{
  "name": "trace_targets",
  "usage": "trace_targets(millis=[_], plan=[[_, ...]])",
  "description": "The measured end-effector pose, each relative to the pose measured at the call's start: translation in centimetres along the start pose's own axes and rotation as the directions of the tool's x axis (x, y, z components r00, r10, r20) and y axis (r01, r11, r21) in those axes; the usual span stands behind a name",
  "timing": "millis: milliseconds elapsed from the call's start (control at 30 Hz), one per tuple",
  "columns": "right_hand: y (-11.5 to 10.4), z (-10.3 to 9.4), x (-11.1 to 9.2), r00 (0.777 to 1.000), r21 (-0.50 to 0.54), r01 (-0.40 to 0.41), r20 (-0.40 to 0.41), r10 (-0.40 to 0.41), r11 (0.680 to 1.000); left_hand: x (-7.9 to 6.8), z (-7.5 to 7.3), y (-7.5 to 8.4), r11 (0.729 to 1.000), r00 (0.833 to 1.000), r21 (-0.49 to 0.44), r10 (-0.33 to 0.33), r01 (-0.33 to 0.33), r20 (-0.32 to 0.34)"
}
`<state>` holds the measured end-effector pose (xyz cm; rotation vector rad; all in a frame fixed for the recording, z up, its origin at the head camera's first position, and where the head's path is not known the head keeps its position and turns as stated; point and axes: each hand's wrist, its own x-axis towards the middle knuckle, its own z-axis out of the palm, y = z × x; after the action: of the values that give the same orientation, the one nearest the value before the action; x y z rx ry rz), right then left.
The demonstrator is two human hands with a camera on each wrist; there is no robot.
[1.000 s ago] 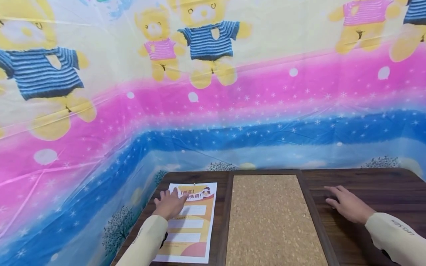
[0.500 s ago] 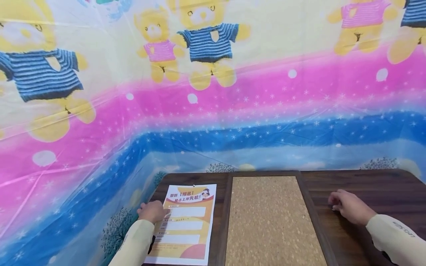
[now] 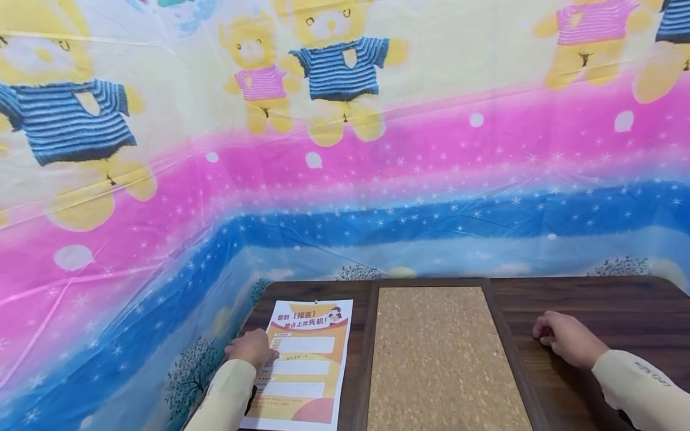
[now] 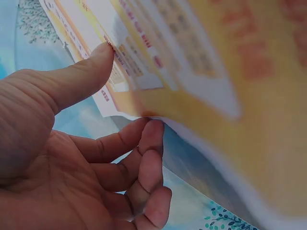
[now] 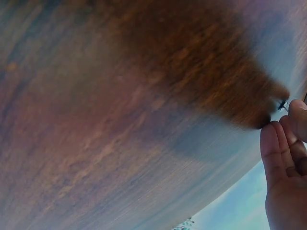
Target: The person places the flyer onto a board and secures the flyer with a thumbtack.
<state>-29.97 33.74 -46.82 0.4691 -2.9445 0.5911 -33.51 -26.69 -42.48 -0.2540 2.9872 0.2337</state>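
A printed paper poster [image 3: 307, 374] in orange and yellow lies along the left side of the dark wood surface. At its left edge is my left hand [image 3: 250, 347]. The left wrist view shows the thumb [image 4: 98, 62] on the printed face and curled fingertips [image 4: 152, 134] at the paper's edge, pinching it. My right hand [image 3: 572, 338] is over the wood at the right, fingers bent. In the right wrist view, its thumb and fingers pinch a small thin metal pin [image 5: 286, 108], whose head is hidden.
A cork panel [image 3: 433, 359] with a dark frame is set in the middle, between poster and right hand. A small tack [image 3: 316, 301] shows at the poster's top edge. Behind the dark wood surface [image 3: 560, 293] hangs a cloth [image 3: 420, 221] printed with bears and snowflakes.
My left hand has slid from the poster's upper part, where its fingers were spread, down to the left edge and curled there. The right hand's fingers have drawn in from a more extended pose.
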Motion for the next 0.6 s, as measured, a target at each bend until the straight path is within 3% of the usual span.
trace_targets(millis=[300,600], plan=[[-0.21,-0.09,-0.02,0.999,0.018,-0.037,0.022,0.037,0.999,-0.02,0.04,-0.57,0.997,0.999,-0.066,0.037,-0.036,0.011],[-0.10,-0.03,0.05,0.998,0.021,-0.052,0.031,0.052,0.998,0.42,0.17,-0.63,0.998,0.999,-0.065,-0.014,0.018,0.052]])
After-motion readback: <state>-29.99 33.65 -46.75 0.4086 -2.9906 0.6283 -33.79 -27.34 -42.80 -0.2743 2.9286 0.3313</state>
